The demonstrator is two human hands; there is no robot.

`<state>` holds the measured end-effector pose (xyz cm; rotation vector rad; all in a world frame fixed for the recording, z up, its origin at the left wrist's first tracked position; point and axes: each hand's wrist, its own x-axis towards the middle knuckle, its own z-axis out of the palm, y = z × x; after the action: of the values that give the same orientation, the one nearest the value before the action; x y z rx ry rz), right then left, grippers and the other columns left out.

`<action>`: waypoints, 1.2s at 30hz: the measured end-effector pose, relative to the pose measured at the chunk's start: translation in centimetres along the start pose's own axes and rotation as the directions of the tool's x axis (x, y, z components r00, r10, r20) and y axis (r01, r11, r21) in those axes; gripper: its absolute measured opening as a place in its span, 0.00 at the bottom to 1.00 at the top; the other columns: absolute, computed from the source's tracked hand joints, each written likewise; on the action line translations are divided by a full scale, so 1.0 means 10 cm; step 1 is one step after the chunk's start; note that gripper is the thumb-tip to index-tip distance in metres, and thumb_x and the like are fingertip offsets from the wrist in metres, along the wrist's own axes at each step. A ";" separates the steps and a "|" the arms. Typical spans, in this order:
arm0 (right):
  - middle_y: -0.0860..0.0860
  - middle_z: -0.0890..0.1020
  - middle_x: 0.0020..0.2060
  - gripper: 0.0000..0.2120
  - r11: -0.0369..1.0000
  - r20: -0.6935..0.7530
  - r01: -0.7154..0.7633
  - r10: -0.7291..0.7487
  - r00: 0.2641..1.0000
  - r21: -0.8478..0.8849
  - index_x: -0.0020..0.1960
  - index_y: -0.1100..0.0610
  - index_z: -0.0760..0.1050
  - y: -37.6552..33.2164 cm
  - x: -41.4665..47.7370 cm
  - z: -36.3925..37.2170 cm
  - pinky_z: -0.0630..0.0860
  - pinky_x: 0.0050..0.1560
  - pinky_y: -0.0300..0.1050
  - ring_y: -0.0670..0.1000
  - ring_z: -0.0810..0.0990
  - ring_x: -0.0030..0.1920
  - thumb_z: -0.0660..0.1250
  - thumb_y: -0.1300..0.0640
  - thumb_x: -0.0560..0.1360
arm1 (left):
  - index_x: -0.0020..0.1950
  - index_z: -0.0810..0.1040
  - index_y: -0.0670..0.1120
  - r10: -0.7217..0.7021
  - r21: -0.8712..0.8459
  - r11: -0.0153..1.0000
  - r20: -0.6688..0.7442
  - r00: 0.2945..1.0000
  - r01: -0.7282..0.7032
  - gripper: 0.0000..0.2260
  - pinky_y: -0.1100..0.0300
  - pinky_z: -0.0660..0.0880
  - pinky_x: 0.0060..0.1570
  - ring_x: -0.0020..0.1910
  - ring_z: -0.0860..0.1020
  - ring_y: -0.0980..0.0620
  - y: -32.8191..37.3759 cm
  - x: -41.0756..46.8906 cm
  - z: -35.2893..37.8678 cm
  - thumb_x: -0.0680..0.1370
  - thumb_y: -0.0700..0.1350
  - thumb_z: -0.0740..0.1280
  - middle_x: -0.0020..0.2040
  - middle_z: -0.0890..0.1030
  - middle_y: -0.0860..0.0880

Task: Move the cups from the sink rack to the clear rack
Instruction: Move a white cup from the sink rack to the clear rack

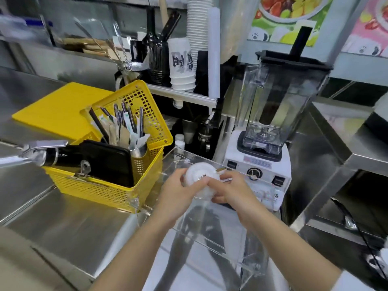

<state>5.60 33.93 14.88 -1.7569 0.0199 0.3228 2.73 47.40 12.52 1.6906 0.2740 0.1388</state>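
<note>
Both my hands hold one white cup, turned so its round base with small print faces me. My left hand grips its left side and my right hand grips its right side. The cup hangs just over the top edge of the clear acrylic rack, which stands on the steel counter in front of me. I cannot see any cup inside the clear rack. The sink rack itself I cannot make out with certainty.
A yellow basket with straws, utensils and a black tray stands left of the clear rack, with a tap handle over it. A white blender stands right behind the rack. Stacked paper cups sit on the back shelf.
</note>
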 end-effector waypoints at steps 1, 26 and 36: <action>0.54 0.77 0.45 0.16 0.999 0.020 -0.004 0.004 1.000 -0.031 0.51 0.58 0.69 -0.02 0.04 0.04 0.79 0.41 0.45 0.50 0.78 0.38 0.72 0.53 0.70 | 0.53 0.78 0.50 -0.010 0.021 1.000 -0.027 1.000 0.011 0.20 0.48 0.79 0.51 0.49 0.82 0.49 -0.01 0.05 -0.04 0.65 0.57 0.72 0.50 0.83 0.49; 0.51 0.64 0.67 0.28 0.911 0.209 0.174 -0.100 0.973 -0.375 0.68 0.54 0.65 -0.16 0.45 -0.11 0.73 0.31 0.28 0.46 0.71 0.47 0.71 0.52 0.71 | 0.68 0.69 0.45 0.254 0.678 0.730 -0.159 0.954 -0.081 0.25 0.50 0.65 0.65 0.68 0.66 0.44 0.28 0.32 0.07 0.74 0.57 0.63 0.67 0.69 0.44; 0.49 0.61 0.72 0.40 0.712 0.056 0.266 -0.304 0.951 -0.650 0.74 0.44 0.49 0.23 -0.24 -1.79 0.64 0.70 0.52 0.50 0.63 0.70 0.68 0.42 0.69 | 0.70 0.66 0.47 0.340 0.614 0.645 0.303 0.890 -0.455 0.27 0.52 0.63 0.69 0.72 0.63 0.48 0.58 -0.12 1.60 0.75 0.57 0.63 0.73 0.64 0.48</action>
<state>6.54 15.80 16.35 -2.4288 -0.3688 0.0408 6.19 31.04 16.10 2.4703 -0.2240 0.2524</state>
